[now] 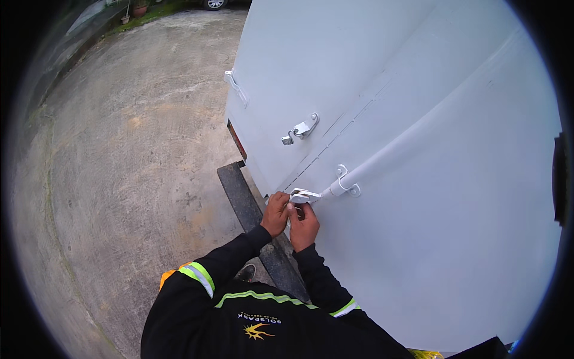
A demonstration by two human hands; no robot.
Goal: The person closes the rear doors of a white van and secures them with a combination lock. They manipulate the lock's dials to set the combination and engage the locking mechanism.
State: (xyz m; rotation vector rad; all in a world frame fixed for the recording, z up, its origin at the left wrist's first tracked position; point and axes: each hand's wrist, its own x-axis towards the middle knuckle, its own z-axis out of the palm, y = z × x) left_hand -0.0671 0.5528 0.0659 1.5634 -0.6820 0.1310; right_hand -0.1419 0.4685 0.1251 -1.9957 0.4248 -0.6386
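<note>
From the head view, both hands — the left hand [275, 213] and right hand [304, 226] — close together on the white latch handle [301, 195] at the low end of the locking bar [418, 134] on the white truck door [454, 227]. It looks like the unlatching step — next, a firm swing of that handle away from the door, well below the padlocked hasp [300, 130].

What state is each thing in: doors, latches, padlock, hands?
white van doors: shut.
locking bar: lies across the door, seated in its bracket.
bar handle: gripped by both hands.
upper hasp: closed.
padlock: hangs from it.
left hand: on the handle.
right hand: on the handle.
</note>
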